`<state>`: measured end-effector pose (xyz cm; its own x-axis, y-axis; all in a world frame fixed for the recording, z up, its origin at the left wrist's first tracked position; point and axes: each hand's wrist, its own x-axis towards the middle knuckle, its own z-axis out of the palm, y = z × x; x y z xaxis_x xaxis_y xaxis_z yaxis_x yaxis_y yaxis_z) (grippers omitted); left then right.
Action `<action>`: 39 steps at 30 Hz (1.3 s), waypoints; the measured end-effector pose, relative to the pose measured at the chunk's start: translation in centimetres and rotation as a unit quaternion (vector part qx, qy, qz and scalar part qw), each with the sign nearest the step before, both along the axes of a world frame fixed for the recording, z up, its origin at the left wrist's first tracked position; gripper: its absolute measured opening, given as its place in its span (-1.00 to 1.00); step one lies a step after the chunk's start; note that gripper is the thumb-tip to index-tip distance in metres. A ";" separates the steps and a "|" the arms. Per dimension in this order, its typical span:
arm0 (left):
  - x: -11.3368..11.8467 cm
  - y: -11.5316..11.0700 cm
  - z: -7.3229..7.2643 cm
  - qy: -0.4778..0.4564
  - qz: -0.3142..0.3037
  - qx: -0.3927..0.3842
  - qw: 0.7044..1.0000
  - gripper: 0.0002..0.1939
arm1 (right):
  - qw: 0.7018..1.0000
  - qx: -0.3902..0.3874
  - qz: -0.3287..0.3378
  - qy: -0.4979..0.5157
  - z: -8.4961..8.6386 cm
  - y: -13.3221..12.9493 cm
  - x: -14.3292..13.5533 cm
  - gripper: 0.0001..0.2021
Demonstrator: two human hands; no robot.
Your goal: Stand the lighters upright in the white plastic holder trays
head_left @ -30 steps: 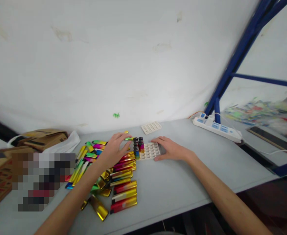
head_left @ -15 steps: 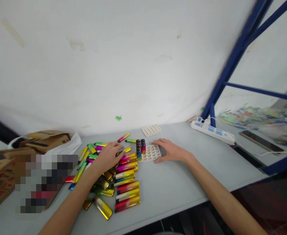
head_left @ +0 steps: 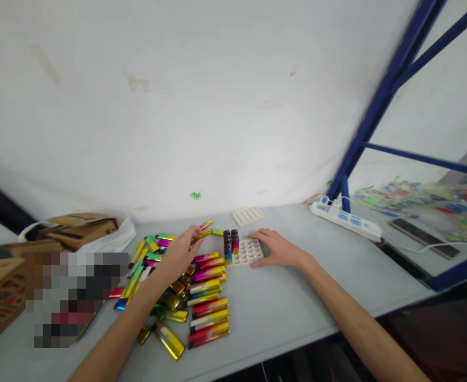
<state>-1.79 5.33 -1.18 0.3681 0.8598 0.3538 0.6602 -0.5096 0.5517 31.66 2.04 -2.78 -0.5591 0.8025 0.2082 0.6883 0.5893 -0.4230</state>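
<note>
Head view: the left hand (head_left: 182, 249) is above the right side of a loose pile of metallic-coloured lighters (head_left: 149, 259), its thumb and fingers closed together on one gold lighter (head_left: 205, 233), whose bright end points toward the tray. The right hand (head_left: 275, 248) is curved in a wide C, thumb and fingers well apart, set against the right end of a cream tray (head_left: 253, 253) pitted with small openings; it grips nothing else that shows. At the tray's left end, lighters with black tops (head_left: 228, 245) stand upright in two columns, a blue body at the front of one and a magenta one in the other; the columns to their right are unfilled. Just behind the held piece, a red-and-gold lighter (head_left: 207, 225) lies on the grey table (head_left: 289, 313), and a green-and-yellow one (head_left: 217, 232) lies beside the standing group. Nearer the person, a stack of lighters (head_left: 208, 321) lies side by side, gold ends to the right. A second cream tray (head_left: 248, 215) rests near the wall. Cardboard boxes (head_left: 82, 225) and a white bag (head_left: 116, 236) sit at left; a white power strip (head_left: 347, 220) lies at right by a blue metal frame (head_left: 377, 116).
</note>
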 end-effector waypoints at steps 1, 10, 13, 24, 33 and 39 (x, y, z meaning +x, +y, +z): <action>0.2 -0.2 0.2 -0.031 0.012 -0.010 0.999 -0.71 | 1.000 0.001 0.002 0.002 0.0 0.0 0.0 -0.18; 2.6 -2.2 1.3 -0.322 -0.015 -0.203 0.925 -0.36 | 1.000 -0.005 0.002 0.006 0.1 -0.1 -0.1 -0.21; 3.2 -2.8 1.5 -0.366 -0.028 -0.238 0.899 -0.33 | 1.000 -0.005 0.005 0.010 0.0 0.0 0.0 -0.21; 4.2 -3.4 2.0 -0.431 0.036 -0.172 0.885 -0.65 | 1.000 -0.004 0.010 0.014 0.0 0.0 0.0 -0.21; 4.1 -3.4 2.0 -0.506 -0.039 -0.278 0.816 -0.67 | 1.000 -0.007 0.010 0.018 -0.3 0.0 0.1 -0.23; 3.9 -3.5 2.0 -0.487 0.003 -0.326 0.810 -0.51 | 1.000 -0.020 0.006 0.017 -0.2 0.0 0.1 -0.22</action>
<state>2.14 1.80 0.86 0.1831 0.9814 -0.0570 -0.2485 0.1023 0.9632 31.71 1.99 -2.99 -0.5611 0.8045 0.1948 0.6667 0.5787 -0.4696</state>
